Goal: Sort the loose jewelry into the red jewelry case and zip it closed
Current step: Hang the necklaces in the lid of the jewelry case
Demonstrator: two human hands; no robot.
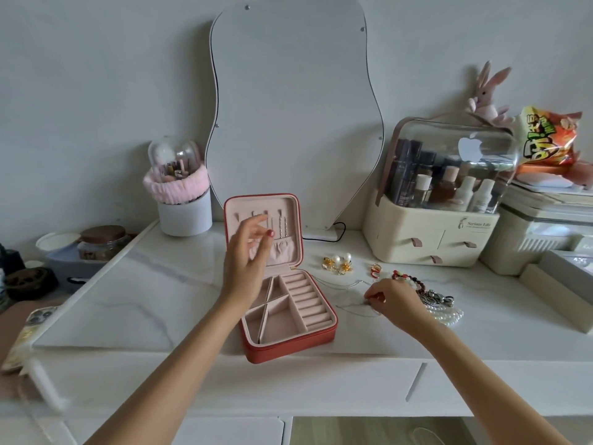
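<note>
Several loose pieces lie on the white table (160,300) to the right of the red jewelry case (288,316), so the sorting looks barely begun. The case stands open, its lid upright with a couple of thin chains or pins already hanging inside, and its tray compartments and ring rolls look empty.

The right hand (396,303) is down on the table, fingertips pinched together on a thin silver chain (349,308) that loops across the surface between the case and the other jewelry. Whether the chain is already lifted off the table I cannot tell. The left hand (245,258) hangs in front of the open lid with fingers loosely spread, holding nothing that I can make out.

Just beyond the right hand sit the pearl-and-gold earrings (338,263), a small red-and-gold piece (375,270), a dark red beaded bracelet (414,282) partly hidden by the hand, a silver bracelet (438,298) and pearl strands (446,313).

My judgement is that the step in hand is picking up the chain. The next move calls for raising it clear without tangling, carrying it leftward, and hanging it on a lid hook, likely with the left hand helping.
</note>
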